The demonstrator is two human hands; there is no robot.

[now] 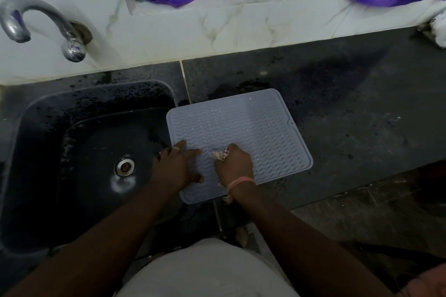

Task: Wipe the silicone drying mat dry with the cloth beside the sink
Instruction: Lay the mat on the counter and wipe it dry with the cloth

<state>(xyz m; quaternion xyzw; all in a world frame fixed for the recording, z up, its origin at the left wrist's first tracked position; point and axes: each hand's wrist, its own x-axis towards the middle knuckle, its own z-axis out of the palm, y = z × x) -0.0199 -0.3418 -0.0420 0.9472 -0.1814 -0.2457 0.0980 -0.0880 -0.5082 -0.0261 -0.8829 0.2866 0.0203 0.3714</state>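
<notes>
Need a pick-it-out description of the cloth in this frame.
Start at the dark sink; the pale grey ribbed drying mat lies just right of it. At the mat's near edge, the right hand grips the cloth: a small pale bunched scrap, the only fabric on the mat.

Matt ribbed silicone mat [241,132], glossy dark sink [72,152], shiny metal tap [36,21], speckled stone counter [350,116].

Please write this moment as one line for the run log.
left hand flat on mat | right hand grips cloth on mat
</notes>
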